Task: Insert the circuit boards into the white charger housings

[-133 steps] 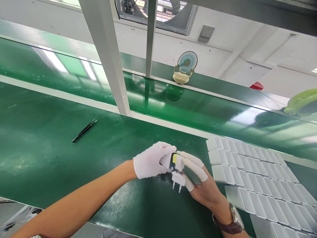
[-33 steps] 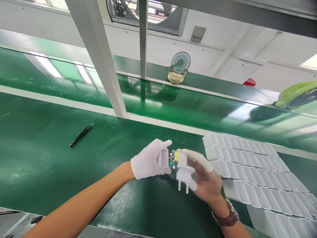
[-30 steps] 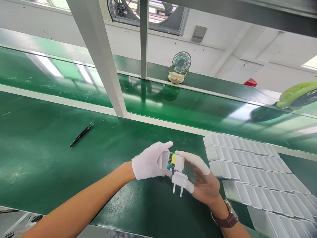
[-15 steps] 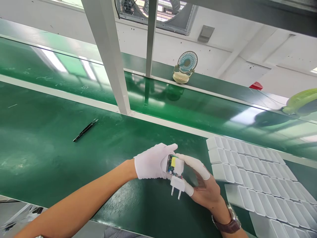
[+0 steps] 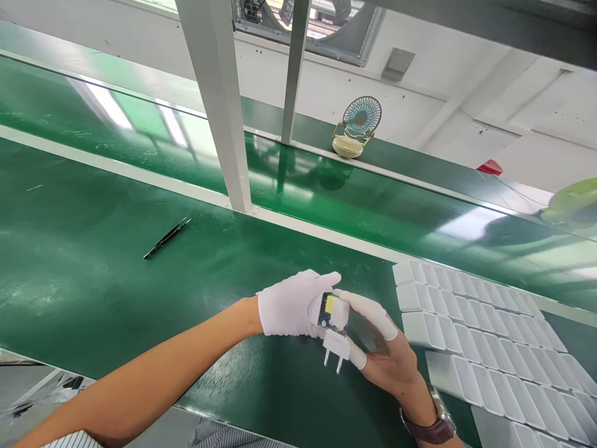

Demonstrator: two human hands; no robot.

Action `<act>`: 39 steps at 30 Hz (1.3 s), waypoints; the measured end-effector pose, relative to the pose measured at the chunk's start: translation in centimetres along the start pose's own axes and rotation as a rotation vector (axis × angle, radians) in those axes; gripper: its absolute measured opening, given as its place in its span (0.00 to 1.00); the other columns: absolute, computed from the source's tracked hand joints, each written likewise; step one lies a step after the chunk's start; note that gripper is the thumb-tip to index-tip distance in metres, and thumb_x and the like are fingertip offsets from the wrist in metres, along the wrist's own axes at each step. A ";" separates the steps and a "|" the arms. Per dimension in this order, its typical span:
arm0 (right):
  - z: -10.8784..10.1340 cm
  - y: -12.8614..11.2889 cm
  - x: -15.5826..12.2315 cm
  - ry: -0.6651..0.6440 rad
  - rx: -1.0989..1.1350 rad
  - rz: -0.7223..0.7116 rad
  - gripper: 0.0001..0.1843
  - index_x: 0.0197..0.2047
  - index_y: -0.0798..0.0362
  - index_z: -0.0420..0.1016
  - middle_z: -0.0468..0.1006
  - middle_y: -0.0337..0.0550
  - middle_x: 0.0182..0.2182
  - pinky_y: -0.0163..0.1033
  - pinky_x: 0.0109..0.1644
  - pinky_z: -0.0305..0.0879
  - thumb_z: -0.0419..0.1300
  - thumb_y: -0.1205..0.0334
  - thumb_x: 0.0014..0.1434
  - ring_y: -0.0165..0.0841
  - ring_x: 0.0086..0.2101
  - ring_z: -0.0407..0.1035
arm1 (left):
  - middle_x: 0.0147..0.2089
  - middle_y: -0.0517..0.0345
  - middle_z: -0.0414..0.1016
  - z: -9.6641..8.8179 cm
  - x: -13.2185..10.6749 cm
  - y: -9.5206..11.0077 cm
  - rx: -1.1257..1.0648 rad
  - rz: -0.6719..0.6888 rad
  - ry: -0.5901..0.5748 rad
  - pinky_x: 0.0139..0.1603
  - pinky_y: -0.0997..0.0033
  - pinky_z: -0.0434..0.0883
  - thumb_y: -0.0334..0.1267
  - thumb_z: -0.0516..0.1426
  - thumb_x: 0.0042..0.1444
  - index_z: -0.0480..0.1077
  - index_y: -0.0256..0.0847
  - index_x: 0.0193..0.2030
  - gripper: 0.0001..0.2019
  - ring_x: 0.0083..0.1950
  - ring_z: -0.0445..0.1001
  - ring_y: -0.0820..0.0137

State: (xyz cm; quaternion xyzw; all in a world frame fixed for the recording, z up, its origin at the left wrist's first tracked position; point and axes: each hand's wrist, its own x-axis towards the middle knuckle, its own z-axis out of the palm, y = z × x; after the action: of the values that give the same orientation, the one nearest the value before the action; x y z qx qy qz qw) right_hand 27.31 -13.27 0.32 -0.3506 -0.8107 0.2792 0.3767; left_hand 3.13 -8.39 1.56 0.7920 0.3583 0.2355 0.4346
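Between my two hands is a small charger circuit board (image 5: 329,305) with a yellow part on it. A white two-pin plug piece (image 5: 336,343) hangs just below the board, its metal pins pointing down. My left hand (image 5: 293,305), in a white glove, is closed around the board's left side, and its inner fingers are hidden. White finger cots cover fingertips of my right hand (image 5: 389,348), which grips the assembly from the right with thumb and forefinger. Both hands are held over the green bench (image 5: 224,267).
Rows of white plastic housings (image 5: 485,336) lie at the right of the bench. Black tweezers (image 5: 166,239) rest at the left. Behind stand a white post (image 5: 219,106), a small fan (image 5: 358,124) and a green fan (image 5: 571,202) at the far right.
The whole view has shifted slightly, so bench objects appear a little further right. Both hands keep the same hold on the circuit board and plug piece.
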 end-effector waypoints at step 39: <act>0.5 0.7 -1.4 0.004 -0.164 -0.153 0.43 0.73 0.50 0.58 0.67 0.53 0.66 0.53 0.68 0.70 0.66 0.76 0.58 0.46 0.63 0.68 | 0.38 0.56 0.74 0.3 0.3 0.0 0.116 0.207 0.015 0.40 0.66 0.70 0.36 0.65 0.50 0.63 0.41 0.53 0.25 0.36 0.73 0.65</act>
State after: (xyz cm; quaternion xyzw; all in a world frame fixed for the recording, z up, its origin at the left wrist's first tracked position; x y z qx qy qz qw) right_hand 27.81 -14.06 -1.10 -0.3180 -0.8545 0.1818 0.3684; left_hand 3.57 -8.32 1.40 0.8467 0.2910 0.2641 0.3587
